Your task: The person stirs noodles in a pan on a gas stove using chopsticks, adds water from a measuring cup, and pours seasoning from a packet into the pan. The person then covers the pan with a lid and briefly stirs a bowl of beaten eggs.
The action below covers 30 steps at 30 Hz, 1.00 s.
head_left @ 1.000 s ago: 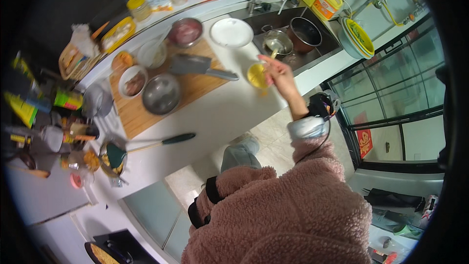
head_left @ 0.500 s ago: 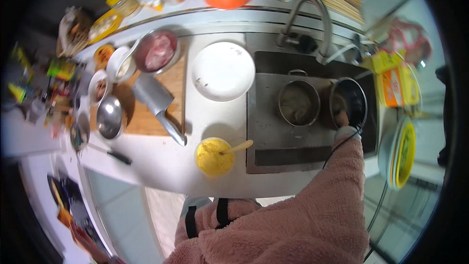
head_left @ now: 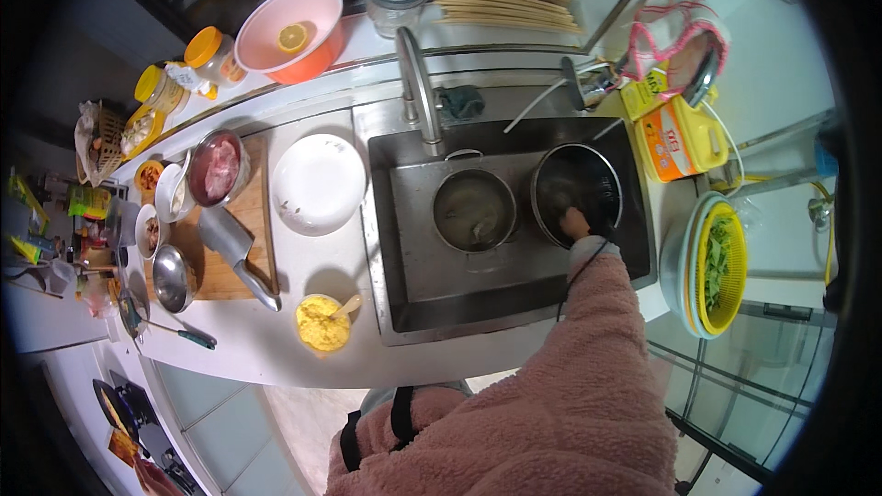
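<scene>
Inside a dark round pot (head_left: 597, 170) on the right of the sink (head_left: 413, 285), my right hand (head_left: 574, 222) reaches down, its fingers mostly hidden in the shadowed interior. To its left in the sink sits a steel pot (head_left: 469, 207) with cloudy water and something pale in it. A bowl of yellow mixture (head_left: 320, 321) with a pale spoon stands on the counter (head_left: 266, 358) near the sink. Behind that is a white plate (head_left: 317, 182). My left hand is not in view.
A cutting board (head_left: 211, 280) carries a cleaver (head_left: 230, 243) and bowls, including raw meat (head_left: 220, 167). Stacked basins (head_left: 680, 266) with greens and a yellow jug (head_left: 680, 142) stand right of the sink. A pink basin (head_left: 289, 9) is on the ledge; a stove (head_left: 129, 413) is at lower left.
My right hand has moved from over the yellow mixture's bowl into the dark pot in the sink. The view has swung round toward the sink.
</scene>
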Motion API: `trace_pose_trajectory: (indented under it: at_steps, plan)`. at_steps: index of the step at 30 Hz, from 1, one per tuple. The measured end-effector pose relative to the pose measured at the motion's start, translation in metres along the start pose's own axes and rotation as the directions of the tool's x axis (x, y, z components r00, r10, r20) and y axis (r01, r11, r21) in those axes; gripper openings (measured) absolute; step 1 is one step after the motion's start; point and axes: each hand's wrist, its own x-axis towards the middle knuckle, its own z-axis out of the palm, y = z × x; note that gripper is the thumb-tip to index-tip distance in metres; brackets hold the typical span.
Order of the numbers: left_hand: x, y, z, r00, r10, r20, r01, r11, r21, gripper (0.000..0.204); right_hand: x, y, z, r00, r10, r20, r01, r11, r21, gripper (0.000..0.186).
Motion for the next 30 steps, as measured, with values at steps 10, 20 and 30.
trace_pose_trajectory:
  at_steps: [10,20,30]
  plan:
    - [-0.004,-0.006,0.032,0.998,-0.057,-0.032,0.055,0.997,-0.051,0.025,-0.010,-0.021,0.010,0.939,0.127,-0.321,-0.173,0.977,-0.122,0.025]
    - [-0.016,-0.009,0.031,0.995,-0.075,-0.071,0.070,0.995,-0.075,0.026,0.006,0.000,0.017,0.787,-0.436,-0.438,0.312,0.892,-0.328,0.019]
    - [-0.001,-0.015,0.038,0.991,-0.102,-0.082,0.093,0.990,-0.107,0.027,-0.053,-0.053,-0.114,0.998,-0.054,-0.019,0.057,0.966,0.252,0.031]
